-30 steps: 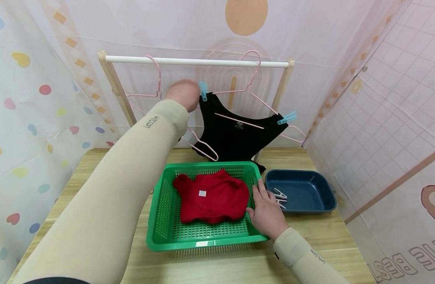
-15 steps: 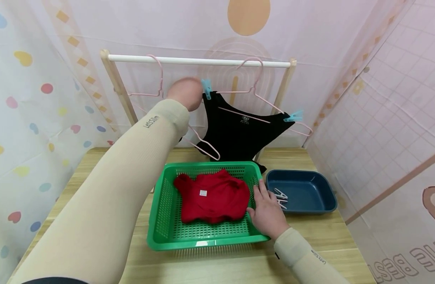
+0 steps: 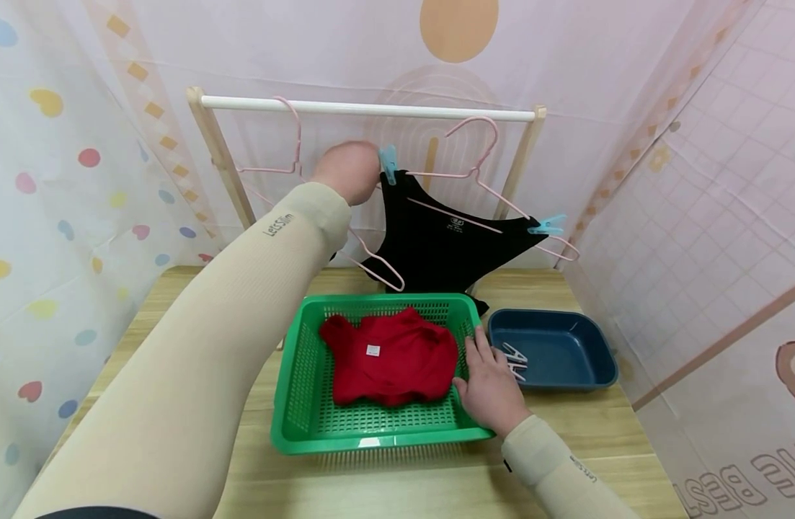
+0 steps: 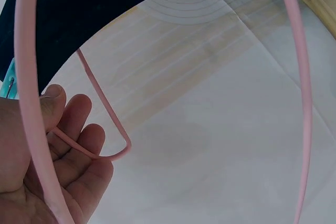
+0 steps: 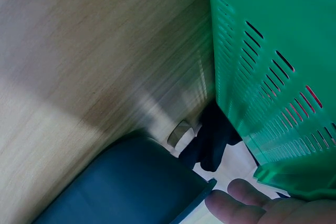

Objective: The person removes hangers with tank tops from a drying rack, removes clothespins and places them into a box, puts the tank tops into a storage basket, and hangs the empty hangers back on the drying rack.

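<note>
My left hand grips the end of a pink hanger; in the left wrist view its fingers curl round the hanger's bent corner. A black garment hangs from this hanger, pinned by one blue clothespin near the hand and another blue clothespin at the right shoulder. The hanger's hook shows just under the white bar. My right hand rests on the right rim of a green basket, fingers extended. Inside lies a folded red garment with a white label.
A second pink hanger hangs at the left of the bar, partly behind my left arm. Wooden posts carry the bar. Right of the basket, a dark blue bin holds white clothespins. Curtains surround the wooden table.
My left hand has moved slightly right, carrying the hanger and black garment. The hanger's hook has dropped from above the bar to just below it. The right hand stays on the basket.
</note>
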A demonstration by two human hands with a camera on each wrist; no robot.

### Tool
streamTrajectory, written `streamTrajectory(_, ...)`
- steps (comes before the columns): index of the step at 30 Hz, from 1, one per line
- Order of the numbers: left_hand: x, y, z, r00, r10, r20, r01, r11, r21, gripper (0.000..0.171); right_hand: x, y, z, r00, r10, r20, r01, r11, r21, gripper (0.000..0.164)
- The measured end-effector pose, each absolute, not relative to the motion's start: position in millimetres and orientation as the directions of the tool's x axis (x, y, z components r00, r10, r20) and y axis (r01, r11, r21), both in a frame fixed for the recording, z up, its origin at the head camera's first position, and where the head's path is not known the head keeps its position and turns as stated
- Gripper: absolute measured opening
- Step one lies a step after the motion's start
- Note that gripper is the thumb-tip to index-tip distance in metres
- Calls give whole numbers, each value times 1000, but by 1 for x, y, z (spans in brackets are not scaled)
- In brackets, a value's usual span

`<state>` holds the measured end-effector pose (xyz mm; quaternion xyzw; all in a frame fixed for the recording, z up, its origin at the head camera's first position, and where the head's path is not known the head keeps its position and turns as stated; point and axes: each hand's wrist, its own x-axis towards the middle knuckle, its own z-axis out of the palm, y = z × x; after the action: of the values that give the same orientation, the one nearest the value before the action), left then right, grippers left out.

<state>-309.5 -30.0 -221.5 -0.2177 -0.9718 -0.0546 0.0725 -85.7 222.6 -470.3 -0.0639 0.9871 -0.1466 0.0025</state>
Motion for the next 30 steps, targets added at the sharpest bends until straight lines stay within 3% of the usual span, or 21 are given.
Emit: streamTrajectory(30, -278, -10, -233, -871, 480, 102, 490, 861, 138, 11, -83, 224, -466, -992, -129, 12, -127, 945, -302, 76)
